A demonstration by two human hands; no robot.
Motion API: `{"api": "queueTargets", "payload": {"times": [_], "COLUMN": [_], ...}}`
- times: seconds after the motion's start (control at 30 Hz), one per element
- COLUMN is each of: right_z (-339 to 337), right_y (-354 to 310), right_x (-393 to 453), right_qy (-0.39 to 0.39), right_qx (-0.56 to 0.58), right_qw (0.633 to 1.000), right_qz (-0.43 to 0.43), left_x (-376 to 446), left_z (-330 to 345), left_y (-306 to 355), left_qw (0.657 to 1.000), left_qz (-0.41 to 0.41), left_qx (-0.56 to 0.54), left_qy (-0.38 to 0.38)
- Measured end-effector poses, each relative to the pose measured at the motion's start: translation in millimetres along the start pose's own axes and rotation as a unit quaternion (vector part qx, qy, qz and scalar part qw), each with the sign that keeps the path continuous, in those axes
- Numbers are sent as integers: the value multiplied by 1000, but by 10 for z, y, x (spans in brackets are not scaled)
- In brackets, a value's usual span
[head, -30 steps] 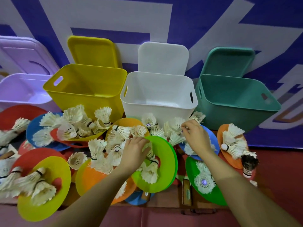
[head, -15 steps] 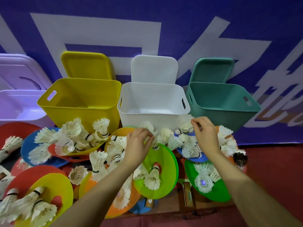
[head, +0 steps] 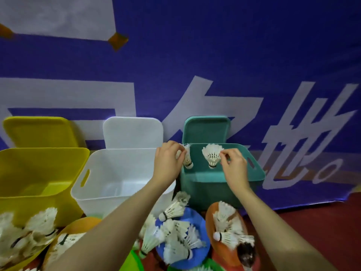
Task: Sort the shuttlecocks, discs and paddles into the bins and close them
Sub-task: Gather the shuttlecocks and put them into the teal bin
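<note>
From the head camera, both hands are raised over the open green bin, a smooth matte plastic tub with rounded corners and a slot handle in its right wall. The left hand has its fingers curled, pinching a white feather shuttlecock that hangs cork-down just right of its fingertips, above the bin's left inner corner. The right hand pinches the feather skirt of a second shuttlecock just left of its thumb and forefinger; this one shows a full fan of ribbed white feathers and a rounded cork pointing down. The two shuttlecocks hang apart, between the hands.

Left of the left hand stands the white bin, translucent and glossy, with a slot handle in its left wall; the left forearm crosses its right front corner. Further left is the yellow bin. Behind each bin a matching flat lid with rounded corners leans upright on the wall: green lid, white lid, yellow lid.

Below the forearms lie flat round discs heaped with feathery shuttlecocks: a blue disc between the arms, an orange disc under the right forearm, with a dark-feathered shuttlecock on its near end, and an orange-yellow disc by the left forearm. Behind everything hangs a wrinkled blue banner with large white characters; a red floor lies right of the right arm.
</note>
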State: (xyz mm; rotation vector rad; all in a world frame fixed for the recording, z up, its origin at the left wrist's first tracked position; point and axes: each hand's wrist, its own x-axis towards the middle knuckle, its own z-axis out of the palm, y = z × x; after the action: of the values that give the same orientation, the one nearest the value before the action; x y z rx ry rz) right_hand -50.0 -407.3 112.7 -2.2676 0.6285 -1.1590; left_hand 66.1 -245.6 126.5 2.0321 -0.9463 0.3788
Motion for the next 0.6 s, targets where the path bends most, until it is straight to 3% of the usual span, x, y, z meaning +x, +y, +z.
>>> {"api": "queueTargets", "payload": {"times": [0.23, 0.6], "right_z": [40, -53], "right_y": [643, 869], "right_x": [319, -515], "right_qy": [-94, -186], "right_qx": [-18, 0], "right_qw": [995, 982], "right_qz": [41, 14], "left_x": [406, -487], "left_z": [689, 594], "left_y": [76, -56], "left_qw": [994, 985], "left_qz": [-39, 13], "left_qx": [72, 65], "left_qy": [-69, -159]}}
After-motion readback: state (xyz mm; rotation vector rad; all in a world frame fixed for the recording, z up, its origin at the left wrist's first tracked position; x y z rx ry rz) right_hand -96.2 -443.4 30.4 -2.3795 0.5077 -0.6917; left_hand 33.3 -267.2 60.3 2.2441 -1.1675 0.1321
